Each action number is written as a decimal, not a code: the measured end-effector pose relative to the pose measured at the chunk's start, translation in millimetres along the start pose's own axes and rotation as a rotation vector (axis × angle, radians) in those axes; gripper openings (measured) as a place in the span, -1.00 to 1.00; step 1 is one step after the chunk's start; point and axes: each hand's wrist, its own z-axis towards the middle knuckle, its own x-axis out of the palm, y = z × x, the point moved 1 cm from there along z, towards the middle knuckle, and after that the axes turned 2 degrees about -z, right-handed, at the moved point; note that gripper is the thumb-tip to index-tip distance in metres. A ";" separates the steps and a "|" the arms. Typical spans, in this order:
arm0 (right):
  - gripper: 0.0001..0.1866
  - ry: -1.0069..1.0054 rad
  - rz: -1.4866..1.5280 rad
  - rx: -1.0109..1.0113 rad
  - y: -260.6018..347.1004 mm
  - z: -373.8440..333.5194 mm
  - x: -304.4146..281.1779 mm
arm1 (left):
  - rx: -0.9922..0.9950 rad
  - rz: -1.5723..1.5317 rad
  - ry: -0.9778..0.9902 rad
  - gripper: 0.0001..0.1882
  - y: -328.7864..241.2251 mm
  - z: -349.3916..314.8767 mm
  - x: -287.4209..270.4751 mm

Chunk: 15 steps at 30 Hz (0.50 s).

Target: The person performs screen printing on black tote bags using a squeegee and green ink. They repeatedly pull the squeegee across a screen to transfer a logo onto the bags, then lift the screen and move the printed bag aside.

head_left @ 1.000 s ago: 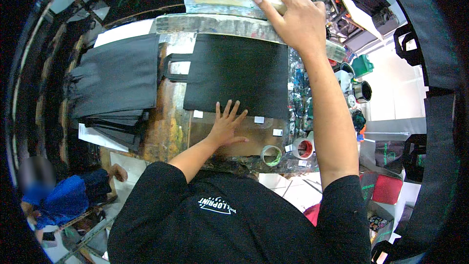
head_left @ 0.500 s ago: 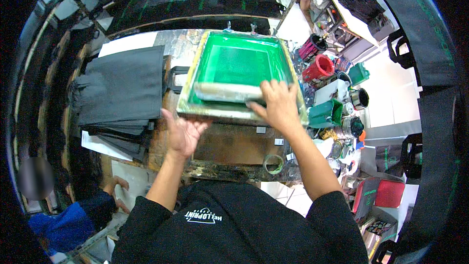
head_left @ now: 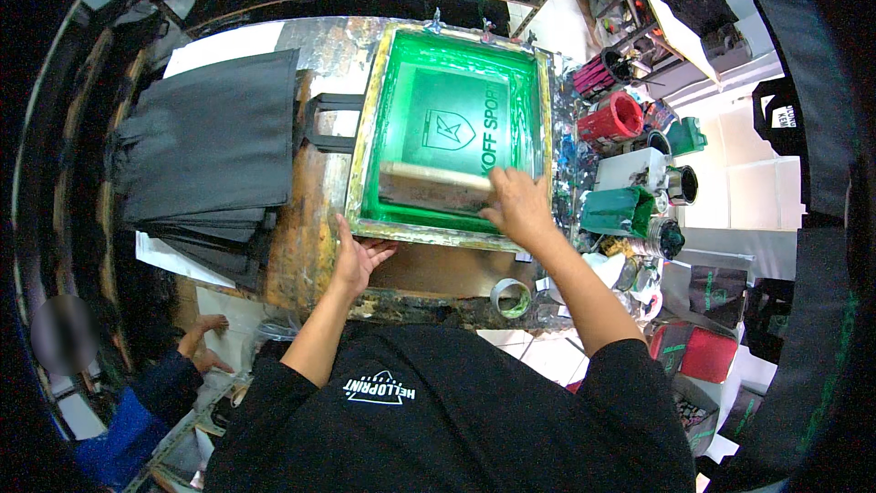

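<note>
A screen-printing frame (head_left: 360, 141) with a green mesh lies on the table in front of me. A shield emblem and lettering show dark through the mesh. My right hand (head_left: 520, 207) is closed on the right end of a squeegee (head_left: 433, 190) with a pale wooden handle, which lies across the near part of the mesh. At the frame's near left corner is my left hand (head_left: 356, 260), open and palm up, its thumb beside the corner and its fingers at the near edge. Black straps (head_left: 333, 123) stick out from under the frame's left side.
A stack of black fabric bags (head_left: 210, 146) lies left. Along the right stand a red pot (head_left: 613, 119), a green container (head_left: 616, 212) and several cans. A tape roll (head_left: 511, 298) sits near the front edge. Another person's hands (head_left: 205, 342) are at lower left.
The frame's near side has come down toward the table. The emblem and lettering now show through the mesh. My right hand keeps its hold on the squeegee; my left stays by the corner.
</note>
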 end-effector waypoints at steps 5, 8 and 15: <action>-0.36 -0.112 -0.046 0.015 20.5 -18.0 33.1 | -0.047 -0.007 0.023 0.19 -1.2 3.0 -1.7; -0.36 -0.196 -0.070 0.009 15.7 -3.1 36.6 | -0.050 0.033 0.086 0.21 0.4 6.7 -12.4; -0.42 -0.288 -0.143 0.023 -33.5 87.6 43.6 | -0.080 0.049 0.025 0.27 -9.1 0.5 -0.6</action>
